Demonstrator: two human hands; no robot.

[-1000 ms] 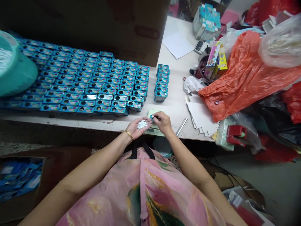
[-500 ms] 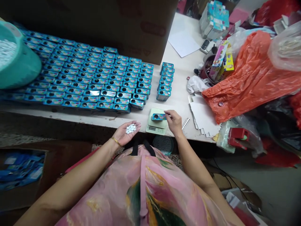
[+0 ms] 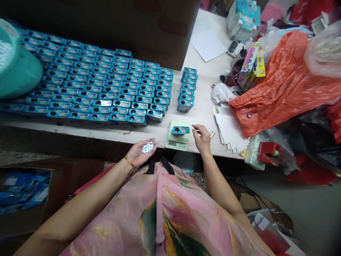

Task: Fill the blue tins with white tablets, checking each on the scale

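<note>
My left hand [image 3: 140, 153] is palm up and cupped, with a small pile of white candies [image 3: 147, 147] lying in it. One small blue tin [image 3: 181, 130] with a dark round opening on its top stands upright on a pale green kitchen scale [image 3: 176, 143]. Just right of the scale is my right hand [image 3: 201, 138], its thumb and forefinger apart and nothing between them; it does not touch the tin. Part of a shiny metal tube [image 3: 212, 134] shows behind that hand. The scale's digits are too small to read.
Many matching blue tins [image 3: 106, 85] stand in rows to the left, and a short row of tins [image 3: 185, 105] is behind the scale. A green tub [image 3: 20, 71] of white candies is far left. Flat white card [image 3: 231, 124] and an orange plastic bag [image 3: 277, 81] lie right.
My right hand has let go of the blue tin and moved a little right, leaving it on the scale. My left hand still holds the candies, nearly unmoved.
</note>
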